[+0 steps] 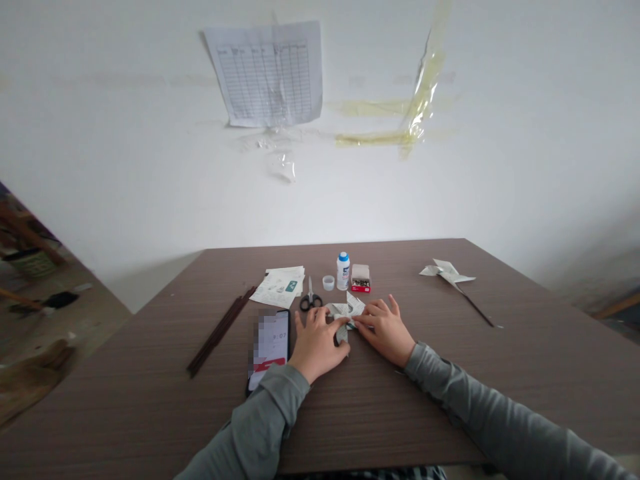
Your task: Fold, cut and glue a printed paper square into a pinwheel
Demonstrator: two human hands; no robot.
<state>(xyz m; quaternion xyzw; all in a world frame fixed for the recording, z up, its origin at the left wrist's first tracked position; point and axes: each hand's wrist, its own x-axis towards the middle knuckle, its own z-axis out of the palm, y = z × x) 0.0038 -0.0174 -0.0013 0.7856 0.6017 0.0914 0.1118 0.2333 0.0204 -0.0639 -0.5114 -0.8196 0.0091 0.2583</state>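
Observation:
A folded paper pinwheel (pixel 355 303) of printed paper lies on the table between my two hands. My left hand (pixel 317 340) holds its near left side, with thumb and index finger on a paper blade and the other fingers bent over its edge. From the right, the fingertips of my right hand (pixel 385 327) grip the paper near its middle, while the little finger sticks up. Part of the pinwheel is hidden under my fingers. Just beyond my left hand are black-handled scissors (pixel 311 301). A phone (pixel 270 343) lies left of my left wrist.
Past my hands stand a small white cup (pixel 328 283), a white bottle with a blue cap (pixel 343 272) and a red box of small metal pieces (pixel 361 280). Paper sheets (pixel 280 287) and dark sticks (pixel 220 333) lie left. A pinwheel on a stick (pixel 453 273) lies right.

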